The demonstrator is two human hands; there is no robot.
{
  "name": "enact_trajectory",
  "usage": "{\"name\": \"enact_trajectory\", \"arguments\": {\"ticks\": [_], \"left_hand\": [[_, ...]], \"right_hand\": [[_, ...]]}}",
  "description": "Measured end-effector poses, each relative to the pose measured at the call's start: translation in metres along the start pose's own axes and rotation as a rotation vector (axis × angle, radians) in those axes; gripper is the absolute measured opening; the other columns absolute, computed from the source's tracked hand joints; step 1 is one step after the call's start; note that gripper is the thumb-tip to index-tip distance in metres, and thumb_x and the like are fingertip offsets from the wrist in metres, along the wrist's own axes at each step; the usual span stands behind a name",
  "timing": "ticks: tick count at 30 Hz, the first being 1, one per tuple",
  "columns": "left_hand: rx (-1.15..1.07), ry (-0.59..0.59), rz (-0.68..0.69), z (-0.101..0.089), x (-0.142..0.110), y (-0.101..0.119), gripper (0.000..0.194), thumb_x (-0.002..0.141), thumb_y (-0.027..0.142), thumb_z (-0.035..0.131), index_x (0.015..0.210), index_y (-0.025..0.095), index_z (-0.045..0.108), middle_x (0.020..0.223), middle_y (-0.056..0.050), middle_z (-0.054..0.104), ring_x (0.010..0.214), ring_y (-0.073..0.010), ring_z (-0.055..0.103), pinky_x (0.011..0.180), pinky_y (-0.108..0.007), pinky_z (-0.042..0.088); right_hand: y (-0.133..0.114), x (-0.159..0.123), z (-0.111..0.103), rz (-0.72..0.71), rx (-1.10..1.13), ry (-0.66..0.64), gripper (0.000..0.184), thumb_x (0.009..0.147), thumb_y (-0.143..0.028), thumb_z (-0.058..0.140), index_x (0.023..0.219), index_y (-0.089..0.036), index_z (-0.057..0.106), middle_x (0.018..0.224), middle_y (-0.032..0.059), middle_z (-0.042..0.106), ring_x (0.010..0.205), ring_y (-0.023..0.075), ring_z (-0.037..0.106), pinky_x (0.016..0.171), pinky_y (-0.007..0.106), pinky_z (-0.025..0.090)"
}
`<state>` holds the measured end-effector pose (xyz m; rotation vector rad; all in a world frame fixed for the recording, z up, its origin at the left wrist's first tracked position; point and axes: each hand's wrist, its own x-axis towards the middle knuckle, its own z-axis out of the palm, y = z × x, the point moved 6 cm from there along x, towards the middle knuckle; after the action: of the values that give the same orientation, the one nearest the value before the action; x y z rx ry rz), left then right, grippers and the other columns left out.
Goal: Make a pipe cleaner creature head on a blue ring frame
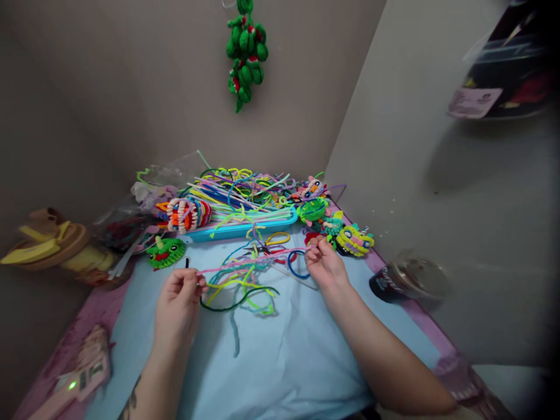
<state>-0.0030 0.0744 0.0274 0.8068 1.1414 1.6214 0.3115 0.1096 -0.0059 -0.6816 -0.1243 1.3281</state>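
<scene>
A pink pipe cleaner (258, 256) is stretched almost level between my hands. My left hand (179, 297) pinches one end, and the fingers of my right hand (324, 263) are closed on the other. Below it, loose green, yellow and teal pipe cleaners (236, 300) lie tangled on the light blue table cover (280, 361). Yellow-handled scissors (278, 238) and a red-handled tool (280, 256) lie just behind the pink strand. Close to my right hand is a dark blue loop (298, 265).
A blue tray (240, 232) heaped with coloured pipe cleaners stands at the back. Fuzzy creature heads sit around it, one green (166, 252), one striped (184, 214), one yellow (355, 239). A lidded cup (406, 280) stands right; a pink device (83, 379) lies left. Green figures (247, 55) hang on the wall.
</scene>
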Motion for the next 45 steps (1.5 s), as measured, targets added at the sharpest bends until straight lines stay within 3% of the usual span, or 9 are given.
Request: {"name": "enact_trajectory", "arguments": {"ticks": [8, 13, 16, 18, 20, 29, 34, 39, 45], "left_hand": [[0.045, 0.025, 0.062, -0.006, 0.001, 0.005, 0.021, 0.067, 0.032, 0.07, 0.07, 0.017, 0.057, 0.067, 0.002, 0.056, 0.058, -0.0079, 0.051, 0.051, -0.018, 0.044], [0.011, 0.052, 0.057, -0.006, -0.001, 0.006, 0.021, 0.068, 0.033, 0.07, 0.07, 0.017, 0.057, 0.065, 0.002, 0.054, 0.057, -0.0078, 0.05, 0.05, -0.017, 0.043], [-0.058, 0.06, 0.023, -0.007, 0.0, 0.008, 0.021, 0.066, 0.031, 0.071, 0.068, 0.016, 0.056, 0.064, 0.003, 0.052, 0.057, -0.007, 0.048, 0.049, -0.015, 0.042], [-0.076, 0.071, 0.022, -0.01, 0.002, 0.011, 0.021, 0.065, 0.03, 0.072, 0.068, 0.016, 0.056, 0.066, 0.003, 0.052, 0.057, -0.0063, 0.048, 0.049, -0.014, 0.042], [-0.078, 0.105, 0.045, -0.015, 0.004, 0.015, 0.021, 0.063, 0.029, 0.073, 0.067, 0.016, 0.056, 0.067, 0.003, 0.053, 0.057, -0.006, 0.048, 0.05, -0.014, 0.043], [-0.085, 0.199, 0.104, -0.032, 0.009, 0.023, 0.019, 0.063, 0.025, 0.073, 0.067, 0.016, 0.057, 0.069, 0.003, 0.053, 0.062, -0.0065, 0.05, 0.053, -0.015, 0.045], [-0.097, 0.185, 0.107, -0.031, 0.008, 0.026, 0.016, 0.064, 0.024, 0.071, 0.067, 0.016, 0.057, 0.068, 0.003, 0.053, 0.063, -0.0068, 0.052, 0.055, -0.014, 0.046], [-0.115, 0.19, 0.081, -0.033, 0.008, 0.024, 0.014, 0.066, 0.021, 0.071, 0.068, 0.016, 0.058, 0.071, 0.002, 0.058, 0.065, -0.0071, 0.055, 0.056, -0.015, 0.048], [-0.476, 0.188, -0.035, -0.029, 0.011, 0.023, 0.017, 0.071, 0.009, 0.065, 0.061, 0.016, 0.053, 0.067, 0.004, 0.063, 0.078, -0.0116, 0.062, 0.075, -0.029, 0.055]], "right_hand": [[-0.005, -0.014, 0.014, -0.235, -0.444, -0.268, 0.016, 0.077, -0.036, 0.063, 0.078, -0.021, 0.057, 0.068, -0.0022, 0.051, 0.056, 0.0075, 0.048, 0.048, 0.018, 0.04], [0.027, -0.064, 0.049, -0.323, -1.101, -0.859, 0.052, 0.078, -0.057, 0.052, 0.115, -0.021, 0.055, 0.118, 0.0106, 0.054, 0.108, 0.0236, 0.05, 0.089, 0.036, 0.041], [0.044, -0.081, 0.055, -0.407, -1.392, -1.001, 0.041, 0.08, -0.045, 0.055, 0.115, -0.022, 0.055, 0.108, 0.009, 0.06, 0.103, 0.0222, 0.052, 0.089, 0.037, 0.039], [0.047, -0.081, 0.055, -0.454, -1.477, -0.985, 0.022, 0.087, -0.033, 0.047, 0.098, -0.021, 0.061, 0.089, 0.0062, 0.063, 0.088, 0.0186, 0.056, 0.08, 0.033, 0.043], [0.043, -0.076, 0.053, -0.482, -1.479, -0.94, 0.023, 0.09, -0.028, 0.04, 0.088, -0.02, 0.062, 0.081, 0.005, 0.062, 0.079, 0.0167, 0.057, 0.073, 0.029, 0.044], [0.009, -0.051, 0.043, -0.651, -1.504, -0.732, 0.021, 0.086, -0.021, 0.045, 0.092, -0.021, 0.064, 0.086, 0.0052, 0.065, 0.081, 0.0172, 0.059, 0.072, 0.029, 0.045], [-0.004, -0.042, 0.038, -0.599, -1.519, -0.534, 0.011, 0.08, -0.026, 0.054, 0.076, -0.021, 0.063, 0.074, 0.0025, 0.064, 0.069, 0.0169, 0.057, 0.064, 0.028, 0.042], [-0.008, -0.039, 0.035, -0.566, -1.463, -0.473, 0.016, 0.083, -0.029, 0.049, 0.073, -0.02, 0.058, 0.07, 0.0018, 0.059, 0.067, 0.016, 0.053, 0.062, 0.027, 0.039], [0.002, -0.035, 0.027, -0.408, -1.371, -0.46, 0.023, 0.084, -0.036, 0.048, 0.069, -0.019, 0.054, 0.065, 0.0002, 0.053, 0.062, 0.0135, 0.047, 0.057, 0.025, 0.034]]}}
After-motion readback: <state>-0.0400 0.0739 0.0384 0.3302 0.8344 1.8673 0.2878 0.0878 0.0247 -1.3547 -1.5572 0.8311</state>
